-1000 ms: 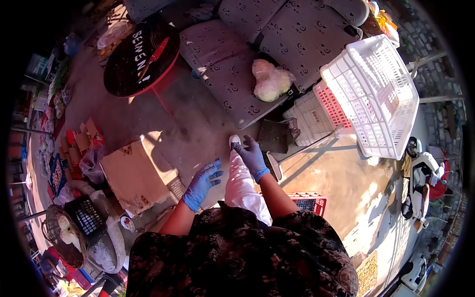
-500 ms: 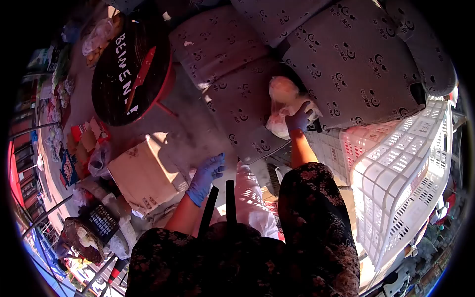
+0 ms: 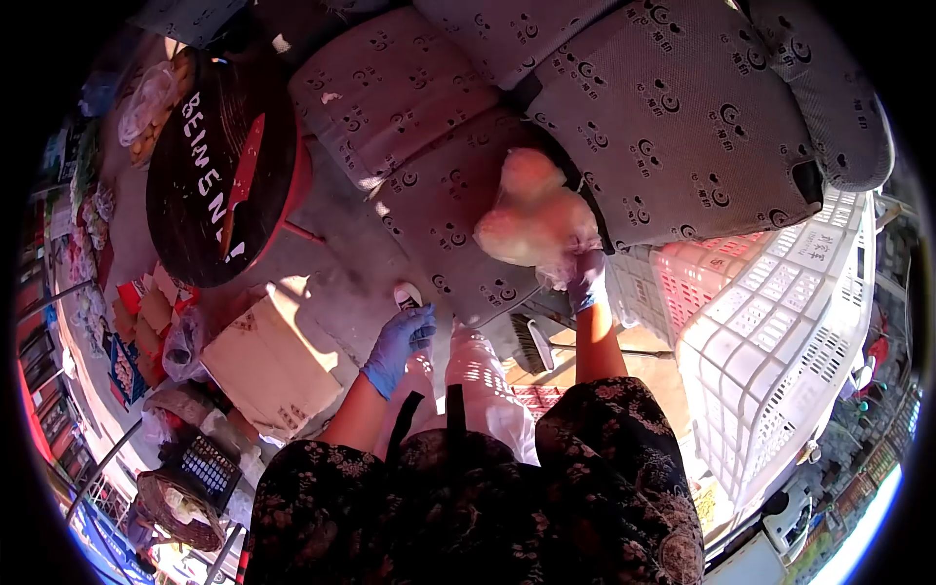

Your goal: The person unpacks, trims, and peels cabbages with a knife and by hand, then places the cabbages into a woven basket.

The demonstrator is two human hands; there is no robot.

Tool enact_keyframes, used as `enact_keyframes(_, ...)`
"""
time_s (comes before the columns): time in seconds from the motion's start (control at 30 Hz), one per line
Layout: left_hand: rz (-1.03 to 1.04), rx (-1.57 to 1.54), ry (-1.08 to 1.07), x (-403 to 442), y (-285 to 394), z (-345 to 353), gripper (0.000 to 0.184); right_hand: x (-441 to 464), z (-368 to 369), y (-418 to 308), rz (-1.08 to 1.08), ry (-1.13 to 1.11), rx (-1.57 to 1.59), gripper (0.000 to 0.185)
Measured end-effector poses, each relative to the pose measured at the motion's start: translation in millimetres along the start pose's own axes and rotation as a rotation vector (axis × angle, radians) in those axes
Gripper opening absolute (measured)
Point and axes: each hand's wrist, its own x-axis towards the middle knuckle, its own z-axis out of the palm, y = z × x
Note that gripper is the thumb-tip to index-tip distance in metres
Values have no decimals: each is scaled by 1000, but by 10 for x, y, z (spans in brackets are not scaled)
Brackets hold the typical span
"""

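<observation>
My right hand (image 3: 588,282), in a blue-purple glove, is closed on the gathered end of a clear plastic bag (image 3: 538,216). Several pale, rounded lumps fill the bag, though their kind is hard to make out. It is over the grey patterned sofa seat (image 3: 444,185), by the gap between the cushions. In the same kind of glove, my left hand (image 3: 398,348) hangs in front of my body with nothing in it. Its fingers are slightly bent and apart, with a shoe (image 3: 408,294) just beyond them.
A round dark table (image 3: 210,185) with a red-handled knife (image 3: 246,174) stands at the left. Below it sits a cardboard box (image 3: 268,366). White plastic crates (image 3: 770,341) rise at the right, and a brush (image 3: 535,343) lies near my feet.
My right hand has gone from resting on the bag to gripping its end, and the bag has shifted towards me. The view has moved slightly; my left hand stays empty.
</observation>
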Motion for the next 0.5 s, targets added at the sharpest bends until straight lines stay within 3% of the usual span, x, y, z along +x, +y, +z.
enact_keyframes(0.03,18,5,-16,127,24,-41,26,-101,113,-2,-24,-11,-38,28)
enact_keyframes(0.1,42,31,-55,267,104,-93,28,-65,86,173,-491,-40,-583,29)
enact_keyframes(0.17,52,14,-61,355,190,-85,28,-10,134,294,-621,-65,-611,30)
enact_keyframes(0.23,58,23,-96,393,284,-122,30,-512,702,-83,53,-77,318,31)
enact_keyframes(0.27,44,19,-90,409,308,-173,30,-857,1021,-338,54,70,178,30)
enact_keyframes(0.33,17,15,-87,454,363,-296,32,-603,574,97,51,-33,89,31)
enact_keyframes(0.43,-38,49,-141,613,396,-589,39,-929,1135,-196,135,3,338,31)
enact_keyframes(0.5,-51,38,-97,588,449,-723,45,-1062,1380,-201,77,-161,323,34)
